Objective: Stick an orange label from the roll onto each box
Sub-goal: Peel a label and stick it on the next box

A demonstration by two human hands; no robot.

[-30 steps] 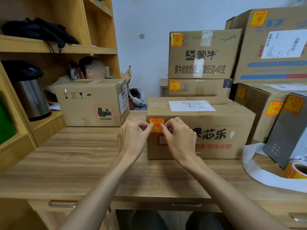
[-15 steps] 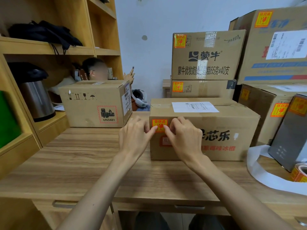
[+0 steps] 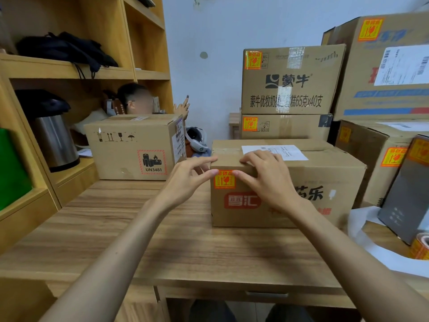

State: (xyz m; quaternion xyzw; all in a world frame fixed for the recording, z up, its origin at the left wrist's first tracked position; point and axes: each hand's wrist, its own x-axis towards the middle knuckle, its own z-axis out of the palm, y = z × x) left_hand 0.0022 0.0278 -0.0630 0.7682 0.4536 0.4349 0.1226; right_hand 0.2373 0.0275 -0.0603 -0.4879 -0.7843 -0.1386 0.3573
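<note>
orange label (image 3: 224, 179): thin sticker, flat on the front face of the near box (image 3: 287, 189), upper left corner.
left hand (image 3: 185, 182): grip loose and empty — fingertips at the label's left edge.
right hand (image 3: 267, 180): grip empty, fingers spread over the box's top edge.
handling: likely light and limp — press, don't pinch.
roll (image 3: 420, 247): on the counter (image 3: 97, 231), far right.

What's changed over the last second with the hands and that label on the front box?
Both hands have lifted: the right hand now lies over the front box's top edge, thumb beside the orange label, and the left hand has opened at the box's left corner. The label, pressed between fingertips earlier, now shows whole. Box, label and label roll stayed put.
</note>
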